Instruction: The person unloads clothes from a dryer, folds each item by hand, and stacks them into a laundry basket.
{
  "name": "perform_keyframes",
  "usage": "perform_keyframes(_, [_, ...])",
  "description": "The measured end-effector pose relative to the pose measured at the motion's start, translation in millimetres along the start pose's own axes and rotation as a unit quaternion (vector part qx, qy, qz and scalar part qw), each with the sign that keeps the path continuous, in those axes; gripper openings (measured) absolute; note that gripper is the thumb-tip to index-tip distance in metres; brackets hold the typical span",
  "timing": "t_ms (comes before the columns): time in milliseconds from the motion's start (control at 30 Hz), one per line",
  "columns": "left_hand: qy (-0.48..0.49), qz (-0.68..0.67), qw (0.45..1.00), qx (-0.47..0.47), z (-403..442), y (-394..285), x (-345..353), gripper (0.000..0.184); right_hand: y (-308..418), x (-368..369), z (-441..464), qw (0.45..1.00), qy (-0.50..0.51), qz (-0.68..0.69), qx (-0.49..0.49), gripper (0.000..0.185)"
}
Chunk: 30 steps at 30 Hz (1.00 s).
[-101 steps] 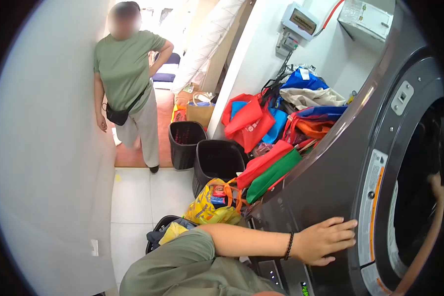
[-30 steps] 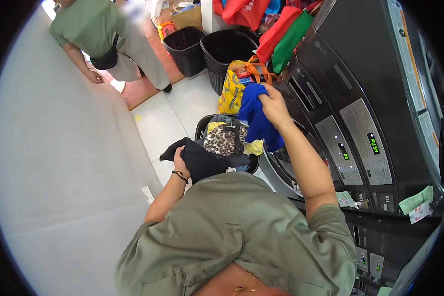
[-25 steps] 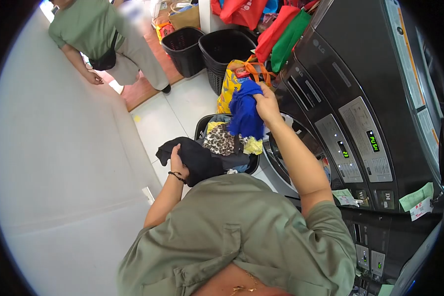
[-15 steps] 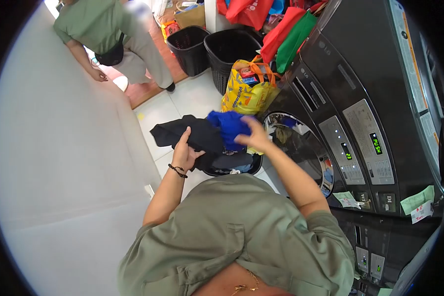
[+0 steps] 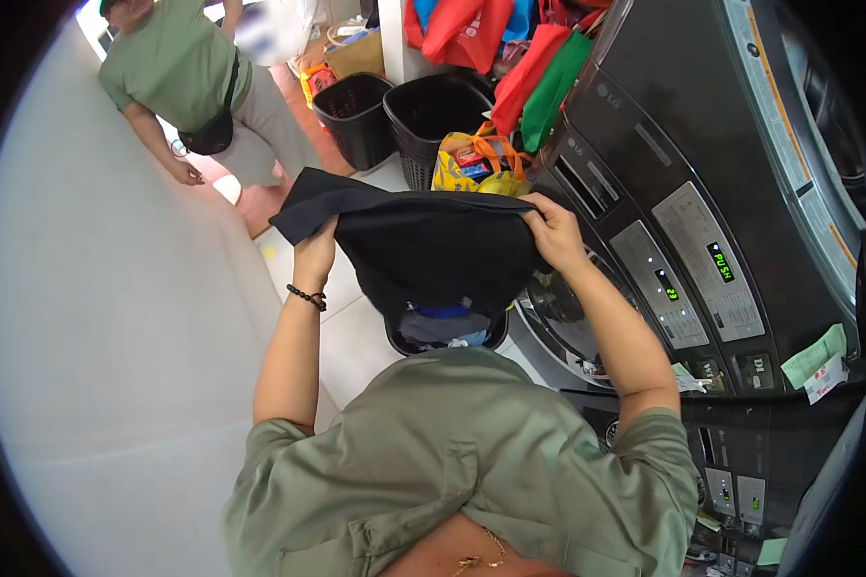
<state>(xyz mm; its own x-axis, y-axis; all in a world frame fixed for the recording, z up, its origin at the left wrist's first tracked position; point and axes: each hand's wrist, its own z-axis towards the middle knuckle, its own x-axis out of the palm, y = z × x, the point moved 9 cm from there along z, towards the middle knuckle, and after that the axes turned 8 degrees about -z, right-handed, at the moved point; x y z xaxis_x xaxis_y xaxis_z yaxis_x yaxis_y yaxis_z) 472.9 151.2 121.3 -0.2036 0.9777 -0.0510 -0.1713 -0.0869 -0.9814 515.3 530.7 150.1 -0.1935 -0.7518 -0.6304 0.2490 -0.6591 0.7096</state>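
A black garment (image 5: 443, 245) is stretched out between my two hands, above a dark laundry basket (image 5: 394, 341). Its exact kind I cannot tell. My left hand (image 5: 315, 255) grips it near the left side, the fingers mostly hidden behind the cloth. At the upper right corner, my right hand (image 5: 554, 231) pinches the fabric. Below the garment, several folded or heaped clothes (image 5: 433, 329) in grey and blue fill the basket, partly covered by the black cloth.
To the right stand dark LG laundry machines (image 5: 645, 221) with a round door (image 5: 573, 317). Ahead are black baskets (image 5: 356, 115), a yellow bag (image 5: 462, 173) and red and green bags (image 5: 558, 91). Another person (image 5: 188, 87) stands at upper left beside the white wall (image 5: 115, 317).
My right hand has left the blue cloth and now holds the black garment. The garment has been lifted and spread wide. The blue cloth is now mostly hidden beneath it.
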Motion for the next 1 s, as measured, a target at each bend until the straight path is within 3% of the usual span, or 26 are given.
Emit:
perform_keyframes(100, [-0.009,0.016,0.998,0.060,8,-12,-4,0.033,53,-39,1,0.985,0.004,-0.145,-0.089,0.020])
perform_keyframes(133, [-0.001,0.012,0.997,0.080,12,-11,-5,0.031,53,-50,3,0.986,0.004,-0.157,-0.055,0.018])
perform_keyframes(167, [0.004,0.009,0.995,0.102,16,-12,-9,0.030,43,-63,5,0.996,-0.015,-0.091,0.014,0.019])
perform_keyframes(200, [-0.012,-0.115,0.993,-0.008,17,2,-12,0.026,34,-72,11,0.999,-0.038,-0.008,0.011,0.019])
perform_keyframes(233, [0.035,-0.070,0.995,0.057,13,-14,-7,0.028,39,-77,13,0.997,-0.038,0.051,0.035,0.017])
perform_keyframes(267, [0.040,-0.186,0.977,0.096,5,-37,-2,0.032,44,-79,12,0.997,-0.018,-0.039,-0.068,0.015])
perform_keyframes(300, [0.038,-0.115,0.990,0.072,0,-47,-5,0.036,37,-62,1,0.991,0.129,-0.025,0.014,0.020])
perform_keyframes(333, [0.036,-0.164,0.986,0.024,-3,-47,-8,0.038,91,-63,-11,0.956,0.210,-0.190,-0.071,0.029])
perform_keyframes(367, [0.040,0.013,0.982,0.187,-2,-47,-18,0.039,94,-61,-20,0.897,0.284,-0.339,-0.021,0.032])
perform_keyframes(400, [0.031,0.052,0.982,0.181,-5,-55,-25,0.038,78,-59,-28,0.863,0.309,-0.397,-0.029,0.031])
perform_keyframes(433, [0.102,0.076,0.961,0.245,-21,-82,-22,0.041,57,-64,-33,0.826,0.331,-0.455,-0.030,0.031])
perform_keyframes(467, [0.170,0.041,0.960,0.219,-30,-91,-22,0.032,61,-73,-34,0.832,0.354,-0.427,-0.028,0.031])
perform_keyframes(500, [0.264,-0.104,0.957,0.062,-33,-64,-23,0.022,67,-84,-33,0.836,0.376,-0.399,-0.025,0.031])
perform_keyframes(567, [0.352,-0.276,0.894,-0.007,-41,-79,-17,0.021,79,-101,-19,0.929,0.357,-0.100,0.009,0.031])
perform_keyframes(600, [0.322,-0.313,0.893,-0.027,-34,-89,-19,0.028,77,-114,-15,0.938,0.340,0.060,0.028,0.031])
perform_keyframes(633, [0.301,-0.554,0.775,-0.025,-20,-89,-16,0.043,46,-123,6,0.944,0.270,0.185,-0.050,0.051])
perform_keyframes(667, [0.270,-0.554,0.782,-0.088,1,-76,8,0.050,43,-112,23,0.950,0.156,0.269,0.028,0.062])
perform_keyframes(700, [0.237,-0.553,0.784,-0.151,13,-66,25,0.058,46,-97,32,0.932,0.039,0.343,0.105,0.073])
perform_keyframes(767, [0.270,-0.531,0.722,-0.352,-26,-36,33,0.066,23,-17,-17,0.680,0.121,0.660,0.297,0.087])
perform_keyframes(800, [0.335,-0.549,0.662,-0.384,-46,5,35,0.071,48,6,-47,0.636,0.185,0.685,0.304,0.087])
perform_keyframes(833, [0.327,-0.359,0.845,-0.225,-48,58,7,0.063,68,21,-74,0.591,0.249,0.705,0.303,0.087])
perform_keyframes(867, [0.301,-0.314,0.877,-0.203,-56,68,0,0.056,28,43,-111,0.578,0.250,0.700,0.338,0.083])
perform_keyframes(900, [0.273,-0.265,0.907,-0.183,-63,78,-7,0.049,0,53,-130,0.639,0.227,0.632,0.375,0.075])
perform_keyframes(933, [0.251,-0.382,0.829,-0.321,-85,72,2,0.044,-27,62,-149,0.690,0.208,0.556,0.413,0.068])
perform_keyframes(967, [0.235,-0.372,0.840,-0.317,-80,79,-5,0.038,-43,51,-158,0.790,0.161,0.398,0.439,0.058])
perform_keyframes(1000, [0.218,-0.360,0.852,-0.312,-67,89,-19,0.033,-59,44,-152,0.799,0.121,0.396,0.437,0.046])
